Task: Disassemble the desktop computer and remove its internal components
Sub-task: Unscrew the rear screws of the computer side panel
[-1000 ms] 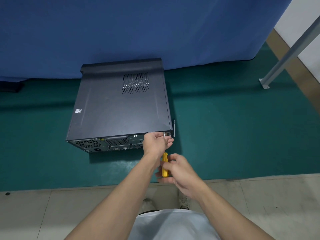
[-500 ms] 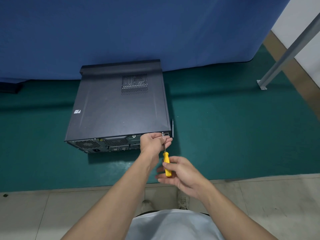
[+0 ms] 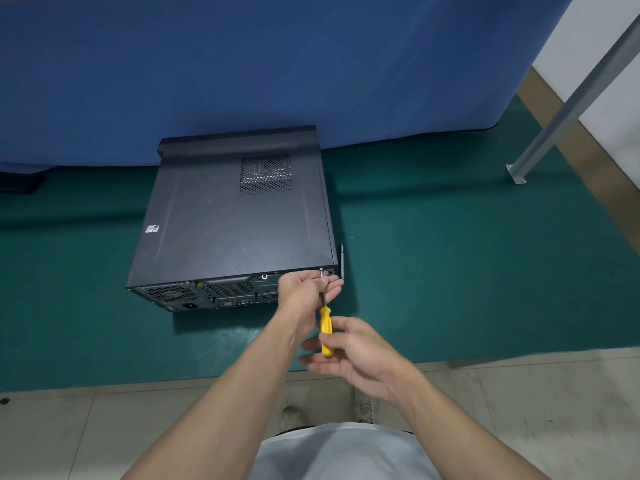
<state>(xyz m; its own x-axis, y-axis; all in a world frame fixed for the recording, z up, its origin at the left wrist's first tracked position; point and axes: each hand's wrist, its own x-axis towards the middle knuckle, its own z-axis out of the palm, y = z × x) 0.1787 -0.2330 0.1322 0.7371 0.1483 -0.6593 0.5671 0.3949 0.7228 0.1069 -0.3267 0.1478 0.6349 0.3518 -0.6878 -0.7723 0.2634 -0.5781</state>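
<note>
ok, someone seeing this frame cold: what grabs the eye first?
The yellow-handled screwdriver at centre stands out first. The right hand pinches its handle, and the left hand holds the shaft at a screw on the rear right corner of the black computer case. The case lies flat with its cover on, on a green mat in front of a blue curtain.

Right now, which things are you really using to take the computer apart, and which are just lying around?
In use:
- computer case
- yellow screwdriver, held by the left hand and the right hand
- screw at the case's back corner

Just lying about:
- thin dark tool beside the case, untouched
- grey metal post
- blue curtain
</note>
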